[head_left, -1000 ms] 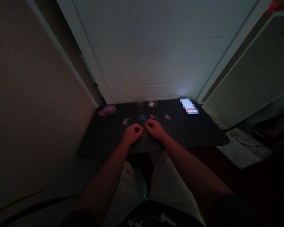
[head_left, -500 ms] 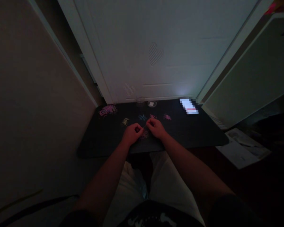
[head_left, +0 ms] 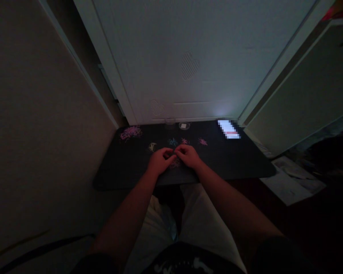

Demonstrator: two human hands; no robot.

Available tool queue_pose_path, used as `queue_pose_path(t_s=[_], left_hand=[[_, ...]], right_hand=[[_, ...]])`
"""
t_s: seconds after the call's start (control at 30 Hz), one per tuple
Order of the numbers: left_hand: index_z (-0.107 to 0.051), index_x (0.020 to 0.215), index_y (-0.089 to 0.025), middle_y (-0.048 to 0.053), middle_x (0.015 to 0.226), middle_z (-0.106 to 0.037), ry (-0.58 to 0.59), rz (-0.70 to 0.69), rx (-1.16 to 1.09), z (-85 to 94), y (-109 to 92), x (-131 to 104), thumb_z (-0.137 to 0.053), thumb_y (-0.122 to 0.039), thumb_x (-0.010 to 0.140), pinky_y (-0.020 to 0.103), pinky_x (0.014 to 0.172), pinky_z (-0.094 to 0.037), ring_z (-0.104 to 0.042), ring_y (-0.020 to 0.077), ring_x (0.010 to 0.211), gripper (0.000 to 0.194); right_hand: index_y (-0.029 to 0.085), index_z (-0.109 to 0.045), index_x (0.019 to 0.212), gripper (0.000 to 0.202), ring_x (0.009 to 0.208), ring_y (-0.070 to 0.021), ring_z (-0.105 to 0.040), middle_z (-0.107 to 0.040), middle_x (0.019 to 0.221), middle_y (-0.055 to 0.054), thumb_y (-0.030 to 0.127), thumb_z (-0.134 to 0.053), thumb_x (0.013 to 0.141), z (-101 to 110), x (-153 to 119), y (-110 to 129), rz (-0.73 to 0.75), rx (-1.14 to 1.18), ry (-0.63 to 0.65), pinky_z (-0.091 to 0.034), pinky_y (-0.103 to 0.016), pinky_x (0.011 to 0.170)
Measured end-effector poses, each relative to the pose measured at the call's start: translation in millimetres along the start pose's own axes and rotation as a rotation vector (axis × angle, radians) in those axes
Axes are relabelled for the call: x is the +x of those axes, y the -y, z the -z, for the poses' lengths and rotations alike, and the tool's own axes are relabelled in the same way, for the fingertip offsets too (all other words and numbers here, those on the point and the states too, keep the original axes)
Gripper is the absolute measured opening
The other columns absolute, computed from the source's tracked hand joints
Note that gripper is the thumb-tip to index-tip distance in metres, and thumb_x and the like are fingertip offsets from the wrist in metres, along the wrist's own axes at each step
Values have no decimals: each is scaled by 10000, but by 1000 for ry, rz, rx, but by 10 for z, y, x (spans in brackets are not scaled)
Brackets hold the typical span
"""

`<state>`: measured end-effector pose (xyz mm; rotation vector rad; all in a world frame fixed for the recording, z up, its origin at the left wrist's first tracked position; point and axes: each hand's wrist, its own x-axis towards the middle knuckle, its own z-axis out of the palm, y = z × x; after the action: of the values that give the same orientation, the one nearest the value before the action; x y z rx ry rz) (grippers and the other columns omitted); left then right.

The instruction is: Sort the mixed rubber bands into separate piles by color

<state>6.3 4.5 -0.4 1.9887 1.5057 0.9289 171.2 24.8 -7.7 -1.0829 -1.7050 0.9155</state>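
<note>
Over the dark table [head_left: 225, 160], my left hand [head_left: 161, 160] and my right hand [head_left: 188, 155] meet at the fingertips. Both hands are curled, thumb towards index finger; whatever lies between the fingertips is too small and dark to make out. Just below them is a pile of pinkish bands [head_left: 175, 163], partly covered by my hands. Small heaps lie beyond: a yellowish one [head_left: 152, 147], a blue one [head_left: 172, 142], a pink one [head_left: 185, 141] and another pink one [head_left: 202, 141].
A larger pink and purple pile [head_left: 130, 132] sits at the table's back left. A clear container [head_left: 170, 121] and a round lid [head_left: 184, 125] stand at the back edge. A lit phone [head_left: 228, 129] lies at the back right, before a white door [head_left: 217, 49].
My fingertips have come closer together. A thin light strand seen between them before no longer shows. The view has shifted slightly.
</note>
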Motion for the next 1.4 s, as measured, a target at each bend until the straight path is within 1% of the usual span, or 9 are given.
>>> queue_pose_path(t_s=[0.07, 0.17, 0.33, 0.63, 0.77, 0.87, 0.97, 1.13, 1.4], left_hand=[[-668, 929, -202, 20, 781, -680, 30, -2, 21, -6, 12, 11, -600, -408, 745, 243, 611, -441, -599, 138, 680, 284], [-679, 843, -197, 13, 767, -689, 66, -16, 23, -4, 29, 16, -554, -373, 783, 239, 599, -430, -602, 135, 673, 224], [-677, 826, -188, 6, 749, -689, 74, -30, -13, 12, 19, 7, -534, -374, 798, 236, 610, -429, -603, 132, 666, 236], [-669, 786, -181, 0, 720, -673, 2, -14, -36, 11, -4, -10, -516, -360, 809, 233, 611, -432, -589, 125, 645, 236], [-665, 855, -181, 14, 775, -685, 1, -13, -38, 4, 3, -8, -541, -375, 795, 238, 632, -448, -600, 130, 677, 238], [-664, 915, -193, 21, 827, -692, 34, -28, -25, -2, 12, 0, -564, -395, 779, 243, 646, -452, -605, 136, 706, 263], [-669, 868, -196, 15, 785, -686, 56, -32, 10, 1, 18, 8, -539, -378, 796, 247, 635, -441, -601, 136, 693, 236], [-661, 827, -188, 7, 753, -676, 56, -33, 16, 20, 0, 7, -522, -360, 802, 241, 619, -424, -592, 130, 676, 221], [-650, 821, -182, 4, 726, -654, 0, -24, 2, 20, -23, -10, -513, -358, 801, 240, 610, -419, -567, 124, 646, 224]], right_hand=[[165, -630, 720, 143, 603, -119, -526, -612, 663, -9, 285, -556, 747, -12, -8, 4, 16, -20, 38, -394, -235, 569], [164, -637, 727, 135, 624, -123, -538, -623, 679, -12, 268, -554, 750, -6, -8, -11, 25, -54, 33, -403, -240, 593], [165, -607, 706, 110, 602, -113, -512, -581, 642, 7, 246, -542, 742, 5, 7, -51, 21, -68, 9, -387, -234, 582], [170, -539, 661, 115, 542, -101, -446, -492, 575, 30, 268, -534, 722, 15, 11, -45, -38, 68, -113, -351, -227, 521], [165, -593, 684, 121, 581, -113, -498, -570, 622, 6, 273, -557, 726, 14, 1, -23, -3, -9, -62, -385, -237, 563], [164, -640, 715, 140, 619, -126, -539, -627, 671, -15, 278, -562, 743, 11, -10, 8, 33, -76, -4, -407, -247, 598], [164, -654, 729, 147, 638, -131, -555, -646, 694, -21, 280, -566, 749, 11, -16, 28, 42, -106, 19, -412, -247, 606], [161, -628, 701, 146, 593, -117, -524, -609, 643, -3, 277, -552, 748, 10, -13, 9, 9, -101, 11, -391, -235, 565], [165, -578, 664, 89, 559, -106, -488, -554, 596, 17, 216, -528, 718, -1, -7, -22, -10, -71, -10, -372, -225, 545]])
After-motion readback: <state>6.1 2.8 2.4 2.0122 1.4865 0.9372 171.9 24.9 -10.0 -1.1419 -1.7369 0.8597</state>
